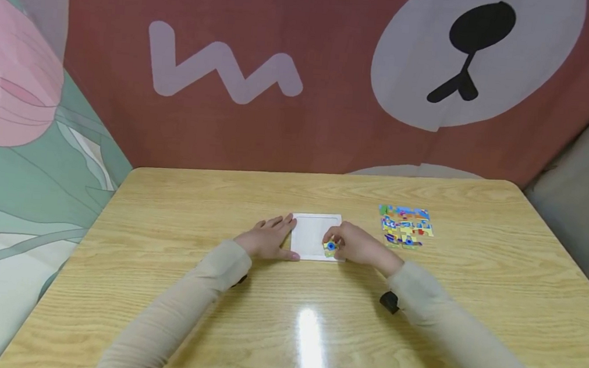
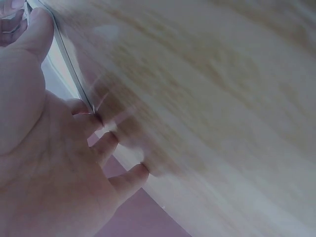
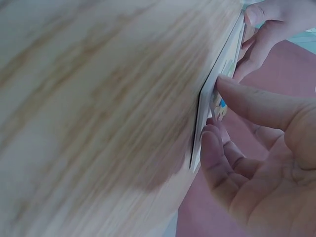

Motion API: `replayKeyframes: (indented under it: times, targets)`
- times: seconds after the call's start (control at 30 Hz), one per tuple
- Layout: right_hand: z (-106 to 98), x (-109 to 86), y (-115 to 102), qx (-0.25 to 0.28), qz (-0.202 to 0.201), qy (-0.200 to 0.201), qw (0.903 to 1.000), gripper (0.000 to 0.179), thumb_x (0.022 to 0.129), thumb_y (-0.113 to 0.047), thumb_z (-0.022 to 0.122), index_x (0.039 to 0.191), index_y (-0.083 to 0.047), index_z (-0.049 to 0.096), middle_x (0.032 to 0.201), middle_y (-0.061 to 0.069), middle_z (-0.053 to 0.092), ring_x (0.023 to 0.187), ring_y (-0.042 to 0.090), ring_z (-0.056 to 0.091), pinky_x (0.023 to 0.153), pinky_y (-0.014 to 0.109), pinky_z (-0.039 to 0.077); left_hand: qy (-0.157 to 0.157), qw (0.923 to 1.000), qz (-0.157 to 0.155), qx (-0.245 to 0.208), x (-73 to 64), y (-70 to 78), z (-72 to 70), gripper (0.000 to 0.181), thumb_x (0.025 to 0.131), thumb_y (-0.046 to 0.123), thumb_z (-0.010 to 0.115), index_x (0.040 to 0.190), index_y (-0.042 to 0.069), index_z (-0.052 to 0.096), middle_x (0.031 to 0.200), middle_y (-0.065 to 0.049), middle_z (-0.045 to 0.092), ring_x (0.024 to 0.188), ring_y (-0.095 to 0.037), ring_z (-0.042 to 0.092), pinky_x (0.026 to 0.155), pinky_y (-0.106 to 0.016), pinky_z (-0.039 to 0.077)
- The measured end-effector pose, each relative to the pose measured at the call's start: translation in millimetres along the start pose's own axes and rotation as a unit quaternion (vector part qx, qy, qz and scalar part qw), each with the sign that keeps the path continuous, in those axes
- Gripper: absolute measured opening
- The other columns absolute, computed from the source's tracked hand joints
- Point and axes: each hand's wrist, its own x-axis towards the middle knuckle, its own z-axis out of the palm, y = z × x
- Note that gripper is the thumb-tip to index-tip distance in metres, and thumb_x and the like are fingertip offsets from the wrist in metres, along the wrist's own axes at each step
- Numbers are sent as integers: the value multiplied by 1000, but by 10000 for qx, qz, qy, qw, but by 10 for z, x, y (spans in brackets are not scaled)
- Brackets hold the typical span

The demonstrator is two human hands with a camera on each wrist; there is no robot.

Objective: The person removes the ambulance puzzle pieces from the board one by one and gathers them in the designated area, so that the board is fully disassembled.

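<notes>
A white puzzle tray (image 1: 308, 235) with a raised rim lies flat on the table. At its left edge rests my left hand (image 1: 267, 239), its fingers spread and the thumb near the lower left corner; in the left wrist view this hand (image 2: 54, 148) touches the tray's side. My right hand (image 1: 360, 246) pinches a puzzle piece (image 1: 330, 247), yellow and green with a blue round mark, over the tray's lower right corner. Seen from the right wrist, the piece (image 3: 223, 104) is tilted against the tray rim, partly hidden by the fingers.
Several colourful puzzle pieces (image 1: 405, 225) lie in rows on the table, right of the tray. The wooden table (image 1: 176, 209) runs back to a wall covering (image 1: 277, 141) with a cartoon print. A dark wrist device (image 1: 390, 301) hangs under the right sleeve.
</notes>
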Motion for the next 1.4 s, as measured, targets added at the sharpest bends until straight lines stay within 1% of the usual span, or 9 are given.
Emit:
replayKeyframes:
  times: [0.07,0.17,0.33,0.43,0.6,0.83,1.03,1.23,1.4]
  targets:
    - [6,-6,-7,-68,-74,30,9999,30,79,7,65,108,-3,67,107,20,63,95,26,59,84,39,51,-8,10000,-2,-7,-2,-1,0,90,91,59,50,155,16,5,163,-3,-2,151,-26,5,122,-52,9]
    - [9,-18,-26,-96,-101,103,9998,31,78,8,65,107,-3,66,96,15,62,82,20,54,77,33,47,1,10000,-2,-10,-3,-2,1,90,91,60,50,155,16,5,163,-3,-2,151,-26,6,122,-52,9]
    - [18,-44,-44,-260,-122,257,9993,29,84,12,55,104,-6,65,85,11,55,73,17,45,68,27,40,27,10000,-1,-23,6,-9,10,91,90,60,50,155,16,5,163,-3,-1,151,-26,6,122,-52,9]
    - [22,-54,-45,-355,-120,376,9986,27,88,11,52,107,-6,63,88,12,57,75,18,49,68,27,42,15,10000,-4,-57,13,-14,15,91,90,60,50,155,15,5,163,-3,-2,151,-26,6,122,-52,9]
    - [0,-75,-17,105,81,383,9992,26,89,9,53,113,-1,57,87,12,59,75,17,51,67,27,43,-23,10000,-15,-69,23,-19,21,91,90,61,50,155,16,5,163,-2,-3,151,-26,5,122,-52,8]
    - [-83,-131,12,398,194,357,9984,16,89,1,60,105,-3,62,85,7,58,82,18,55,77,33,49,-30,9999,33,-110,-6,-10,7,90,91,59,50,155,16,4,163,-3,-3,151,-26,5,122,-52,8]
    - [-177,-218,98,623,77,481,9969,16,91,0,57,106,-4,62,96,12,61,91,23,60,80,36,53,-66,9999,62,-103,-14,-11,2,91,91,59,50,155,16,2,163,-1,-5,151,-24,3,122,-51,6]
    - [-332,-355,207,834,-31,706,9940,20,91,1,55,109,0,63,100,18,64,90,24,61,73,29,51,-59,9999,50,-87,-13,-13,3,90,91,60,49,155,17,3,163,-1,-5,151,-24,3,122,-51,6]
    - [-474,-521,282,986,134,903,9909,22,92,0,53,114,4,58,101,19,60,88,24,61,72,28,50,-74,9999,47,-58,-4,-18,9,91,91,61,48,155,17,2,163,-1,-5,151,-24,3,122,-51,7]
